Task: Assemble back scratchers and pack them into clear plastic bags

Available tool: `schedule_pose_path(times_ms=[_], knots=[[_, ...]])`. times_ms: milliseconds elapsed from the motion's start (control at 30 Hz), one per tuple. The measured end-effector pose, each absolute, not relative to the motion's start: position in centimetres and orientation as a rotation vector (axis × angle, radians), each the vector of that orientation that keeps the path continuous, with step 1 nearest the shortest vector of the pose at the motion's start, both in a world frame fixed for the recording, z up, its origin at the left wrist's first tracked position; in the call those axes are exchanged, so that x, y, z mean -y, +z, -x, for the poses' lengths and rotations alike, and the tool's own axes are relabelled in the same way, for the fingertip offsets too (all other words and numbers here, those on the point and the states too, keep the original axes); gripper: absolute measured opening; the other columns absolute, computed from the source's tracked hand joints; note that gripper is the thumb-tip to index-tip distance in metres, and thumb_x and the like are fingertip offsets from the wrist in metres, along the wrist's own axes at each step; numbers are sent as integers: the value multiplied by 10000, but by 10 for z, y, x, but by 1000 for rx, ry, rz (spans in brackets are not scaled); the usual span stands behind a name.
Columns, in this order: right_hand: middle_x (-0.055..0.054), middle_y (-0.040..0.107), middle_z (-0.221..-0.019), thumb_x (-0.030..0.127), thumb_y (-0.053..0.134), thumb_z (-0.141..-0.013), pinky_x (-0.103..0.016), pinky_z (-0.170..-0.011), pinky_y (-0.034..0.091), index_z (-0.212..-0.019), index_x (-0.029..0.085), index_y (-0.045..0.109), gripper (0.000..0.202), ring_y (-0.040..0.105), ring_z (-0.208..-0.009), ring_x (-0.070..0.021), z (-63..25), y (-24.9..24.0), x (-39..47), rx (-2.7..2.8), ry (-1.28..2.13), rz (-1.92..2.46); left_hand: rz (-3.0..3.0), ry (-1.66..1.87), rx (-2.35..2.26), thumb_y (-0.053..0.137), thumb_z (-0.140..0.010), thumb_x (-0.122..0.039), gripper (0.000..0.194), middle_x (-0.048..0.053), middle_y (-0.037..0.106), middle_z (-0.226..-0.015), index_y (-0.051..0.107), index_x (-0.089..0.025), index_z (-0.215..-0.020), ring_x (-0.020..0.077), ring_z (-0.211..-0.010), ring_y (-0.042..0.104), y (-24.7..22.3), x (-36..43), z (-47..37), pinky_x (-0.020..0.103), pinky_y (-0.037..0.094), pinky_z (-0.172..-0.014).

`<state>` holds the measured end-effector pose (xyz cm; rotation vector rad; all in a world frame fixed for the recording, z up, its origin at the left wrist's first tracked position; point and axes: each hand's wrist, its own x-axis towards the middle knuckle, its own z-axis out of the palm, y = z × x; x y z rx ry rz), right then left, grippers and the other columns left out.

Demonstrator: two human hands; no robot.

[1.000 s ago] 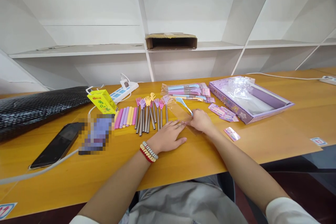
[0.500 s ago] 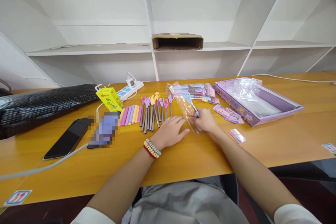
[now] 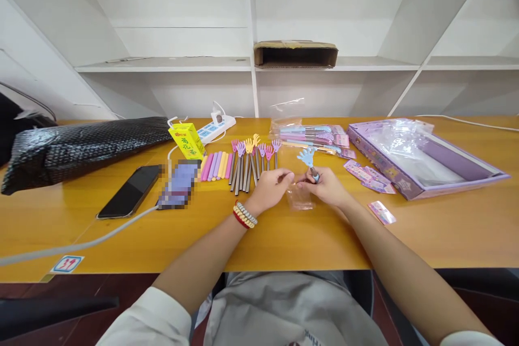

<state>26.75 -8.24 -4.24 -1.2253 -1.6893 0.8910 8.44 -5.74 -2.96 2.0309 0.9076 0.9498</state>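
Note:
My right hand (image 3: 324,186) is closed around a back scratcher with a light blue hand-shaped head (image 3: 307,157), which points up and away from me. A clear plastic bag (image 3: 300,200) hangs between my hands, toward my side. My left hand (image 3: 271,186) pinches at the bag's edge, its fingertips close to those of my right hand. Left of them lie several loose scratcher heads on metal rods (image 3: 243,170), in pink, purple and yellow. Beside these is a row of pastel handle tubes (image 3: 217,166). Behind my right hand are bagged back scratchers (image 3: 310,135).
An open purple box (image 3: 425,189) holding clear plastic stands at right, with printed cards (image 3: 368,175) beside it. At left are a black phone (image 3: 130,192), a blurred-out device (image 3: 180,184), a yellow carton (image 3: 186,140), a power strip (image 3: 217,128) and a black bubble-wrapped parcel (image 3: 89,148).
The blue scratcher head, inside the bag before, now stands clear of it in my right hand. My left hand has gone from lying flat on the table to pinching the bag. The view has shifted left.

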Motion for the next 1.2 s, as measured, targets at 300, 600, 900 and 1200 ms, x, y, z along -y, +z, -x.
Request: schedule_pose_path(times_ms=[300, 600, 900, 1200], knots=[[35, 541, -603, 295, 640, -626, -232, -537, 331, -647, 180, 469, 207, 451, -554, -106, -271, -35, 81, 1774, 736, 1438, -1328, 1386, -1016, 584, -746, -475, 351, 14, 603, -670, 590, -142, -856, 110, -517, 560, -33, 34, -76, 230, 471, -477], [43, 499, -614, 242, 590, -675, -242, -531, 349, -663, 213, 309, 283, 429, -521, -96, -270, -38, 78, 1562, 963, 1142, -1275, 1277, -860, 701, -665, -327, 410, 4, 605, -733, 519, -163, -994, 134, -588, 613, -24, 43, -79, 225, 512, -476], [41, 470, -546, 316, 510, -785, -240, -544, 314, -658, 208, 357, 226, 440, -493, -108, -267, -35, 84, 1889, 505, 1386, -1160, 1178, -823, 722, -641, -287, 461, 26, 635, -810, 497, -167, -1025, 162, -695, 638, -29, 41, -82, 277, 549, -560], [-12, 580, -622, 580, 455, -796, -237, -533, 293, -736, 188, 551, 408, 480, -550, -126, -274, -32, 83, 1935, 322, 1627, -1013, 1260, -858, 712, -660, -308, 256, 71, 674, -777, 607, -113, -788, 186, -737, 657, -22, 33, -75, 311, 542, -670]])
